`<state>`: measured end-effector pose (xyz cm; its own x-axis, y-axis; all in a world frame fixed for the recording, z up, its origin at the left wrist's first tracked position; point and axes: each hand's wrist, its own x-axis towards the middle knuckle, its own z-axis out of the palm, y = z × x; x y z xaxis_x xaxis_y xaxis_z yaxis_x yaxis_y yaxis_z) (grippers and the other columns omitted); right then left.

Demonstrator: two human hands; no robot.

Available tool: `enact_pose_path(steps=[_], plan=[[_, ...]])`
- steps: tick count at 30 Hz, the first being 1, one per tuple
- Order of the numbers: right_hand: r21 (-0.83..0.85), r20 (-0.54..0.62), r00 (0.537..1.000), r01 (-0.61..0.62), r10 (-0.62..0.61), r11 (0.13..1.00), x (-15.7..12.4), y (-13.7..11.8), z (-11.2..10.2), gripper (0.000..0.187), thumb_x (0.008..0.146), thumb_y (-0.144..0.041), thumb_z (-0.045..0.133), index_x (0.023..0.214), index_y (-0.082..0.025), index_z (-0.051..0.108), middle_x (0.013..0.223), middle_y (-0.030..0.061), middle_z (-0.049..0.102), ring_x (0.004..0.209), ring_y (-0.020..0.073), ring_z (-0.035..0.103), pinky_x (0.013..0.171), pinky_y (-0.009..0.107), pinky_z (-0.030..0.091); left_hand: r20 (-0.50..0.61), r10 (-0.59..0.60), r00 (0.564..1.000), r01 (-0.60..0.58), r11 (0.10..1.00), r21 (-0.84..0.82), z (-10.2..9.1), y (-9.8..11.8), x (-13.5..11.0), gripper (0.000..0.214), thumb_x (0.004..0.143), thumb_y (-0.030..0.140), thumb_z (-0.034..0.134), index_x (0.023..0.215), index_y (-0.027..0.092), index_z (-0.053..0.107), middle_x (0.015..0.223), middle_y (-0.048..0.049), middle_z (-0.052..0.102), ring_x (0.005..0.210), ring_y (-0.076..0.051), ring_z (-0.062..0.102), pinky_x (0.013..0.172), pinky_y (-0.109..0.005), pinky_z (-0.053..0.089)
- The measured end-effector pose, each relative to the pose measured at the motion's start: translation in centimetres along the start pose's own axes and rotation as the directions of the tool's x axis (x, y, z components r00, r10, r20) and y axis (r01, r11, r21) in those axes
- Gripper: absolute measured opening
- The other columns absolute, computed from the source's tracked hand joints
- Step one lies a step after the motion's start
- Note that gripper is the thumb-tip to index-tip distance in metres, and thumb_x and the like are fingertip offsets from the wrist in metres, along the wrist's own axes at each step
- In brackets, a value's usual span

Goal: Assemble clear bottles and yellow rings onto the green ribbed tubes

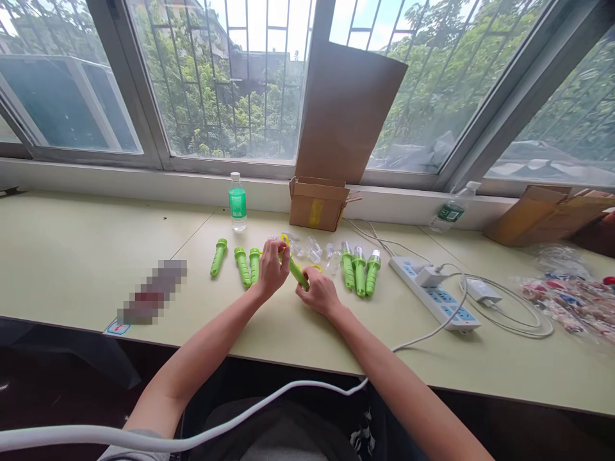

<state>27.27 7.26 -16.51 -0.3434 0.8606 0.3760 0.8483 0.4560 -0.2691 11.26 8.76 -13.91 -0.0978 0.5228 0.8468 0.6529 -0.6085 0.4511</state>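
Note:
Between my two hands, a green plastic handle is held tilted above the table. My left hand is closed round its upper end, next to a yellow ring-shaped piece. Around the lower end, the fingers of my right hand are closed. To the left lie similar ribbed green handles, one apart and others close to my left hand. On the right are three green handles with clear tops. Clear plastic pieces lie behind my hands, partly hidden.
A water bottle and an open cardboard box stand by the window. Toward the right are a power strip with cables, another bottle and bagged items. A white cable crosses in front of me.

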Motion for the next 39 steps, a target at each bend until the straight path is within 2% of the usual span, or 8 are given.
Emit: enact_pose_path(steps=[7, 16, 23, 32, 39], plan=[[0.012, 0.013, 1.0, -0.026, 0.026, 1.0, 0.01, -0.02, 0.01, 0.033, 0.074, -0.024, 0.048, 0.107, -0.019, 0.052, 0.082, 0.0035, 0.063, 0.061, 0.016, 0.051, 0.055, 0.026, 0.027, 0.069, -0.019, 0.997, 0.019, 1.0, 0.004, -0.07, -0.28, 0.07, 0.01, 0.094, 0.027, 0.039, 0.091, 0.02, 0.046, 0.087, -0.0053, 0.053, 0.081, -0.016, 0.054, 0.073, -0.03, 0.046], [0.017, 0.041, 0.998, -0.041, 0.04, 0.999, 0.02, 0.04, -0.23, 0.019, 0.073, -0.025, 0.049, 0.091, -0.019, 0.05, 0.068, -0.001, 0.053, 0.053, 0.0127, 0.039, 0.053, 0.025, 0.024, -0.009, 0.061, 0.998, -0.061, 0.998, -0.018, 0.16, -0.46, -0.12, 0.004, 0.09, 0.021, 0.045, 0.093, 0.02, 0.047, 0.087, -0.0053, 0.053, 0.084, -0.017, 0.053, 0.072, -0.032, 0.047], [0.025, 0.04, 0.998, -0.041, 0.04, 0.999, 0.0, 0.13, -0.43, 0.017, 0.071, -0.025, 0.049, 0.087, -0.02, 0.047, 0.063, -0.0026, 0.048, 0.052, 0.0119, 0.033, 0.052, 0.024, 0.022, -0.044, 0.062, 0.997, -0.062, 0.998, 0.004, -0.07, -0.62, 0.1, 0.005, 0.086, 0.019, 0.049, 0.091, 0.02, 0.047, 0.087, -0.0056, 0.053, 0.086, -0.019, 0.052, 0.074, -0.034, 0.047], [0.088, 0.003, 0.999, -0.046, 0.046, 0.995, 0.06, 0.51, -0.49, 0.014, 0.074, -0.025, 0.048, 0.087, -0.021, 0.047, 0.067, -0.0013, 0.053, 0.053, 0.0127, 0.038, 0.053, 0.024, 0.024, -0.007, 0.051, 0.999, -0.051, 0.998, 0.038, -0.09, -0.58, 0.19, 0.006, 0.085, 0.02, 0.05, 0.089, 0.02, 0.046, 0.086, -0.0056, 0.053, 0.085, -0.019, 0.051, 0.072, -0.032, 0.047], [0.132, 0.029, 0.999, -0.043, 0.04, 0.99, 0.13, 0.95, -0.45, 0.012, 0.08, -0.029, 0.047, 0.089, -0.021, 0.048, 0.071, 0.0007, 0.056, 0.056, 0.0148, 0.044, 0.054, 0.025, 0.027, 0.039, 0.046, 0.998, -0.048, 0.997, 0.068, -0.08, -0.75, 0.16, 0.005, 0.084, 0.021, 0.051, 0.086, 0.02, 0.046, 0.085, -0.005, 0.053, 0.082, -0.018, 0.051, 0.069, -0.031, 0.046]])
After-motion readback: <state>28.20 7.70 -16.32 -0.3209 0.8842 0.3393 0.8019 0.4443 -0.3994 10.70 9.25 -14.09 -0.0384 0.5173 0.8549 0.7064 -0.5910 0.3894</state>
